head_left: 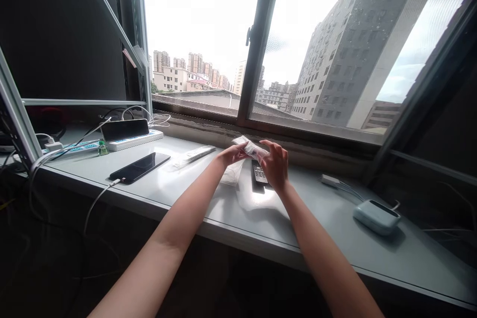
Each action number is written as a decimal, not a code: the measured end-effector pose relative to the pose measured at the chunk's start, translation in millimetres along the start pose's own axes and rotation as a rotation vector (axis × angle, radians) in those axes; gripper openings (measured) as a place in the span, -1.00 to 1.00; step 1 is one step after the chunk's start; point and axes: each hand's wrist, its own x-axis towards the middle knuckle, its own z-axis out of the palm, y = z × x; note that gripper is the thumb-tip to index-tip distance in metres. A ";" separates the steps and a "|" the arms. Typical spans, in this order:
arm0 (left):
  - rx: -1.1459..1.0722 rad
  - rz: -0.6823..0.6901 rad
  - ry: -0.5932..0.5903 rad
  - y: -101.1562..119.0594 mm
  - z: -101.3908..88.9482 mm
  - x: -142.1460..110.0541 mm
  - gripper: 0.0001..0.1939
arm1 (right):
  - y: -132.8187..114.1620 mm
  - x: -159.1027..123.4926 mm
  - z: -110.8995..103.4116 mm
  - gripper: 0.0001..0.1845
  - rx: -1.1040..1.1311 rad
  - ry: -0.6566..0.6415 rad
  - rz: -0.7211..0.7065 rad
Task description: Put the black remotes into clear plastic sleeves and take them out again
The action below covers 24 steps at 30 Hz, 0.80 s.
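My left hand (234, 154) grips a clear plastic bag (250, 147) with a whitish item inside that I cannot make out. My right hand (276, 164) is at the bag's right end, its thumb side pinching the plastic while the index finger is raised and bent. Below the hands, a dark remote control (258, 173) with light buttons lies on the grey desk, partly hidden by my right hand. Another thin clear bag (231, 175) lies beside the remote, under my left wrist. To the left rests a long white item in clear plastic (194, 155).
A black phone (140, 167) with a white cable lies left on the desk (268, 231). Behind it are a power strip (136, 140), another phone (125, 130) and a small green bottle (102, 147). A pale blue device (376, 216) with a cable sits right. A window runs along the back.
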 end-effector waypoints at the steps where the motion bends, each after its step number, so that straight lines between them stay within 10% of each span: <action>1: -0.011 0.011 -0.007 0.3 1.6 -0.3 -0.81 | 0.1 0.4 -0.4 -0.76 0.001 0.015 0.003; 24: 0.110 -0.056 -0.084 -0.9 7.6 -5.0 -0.61 | 5.4 -1.3 -1.1 -0.74 -0.186 0.094 -0.097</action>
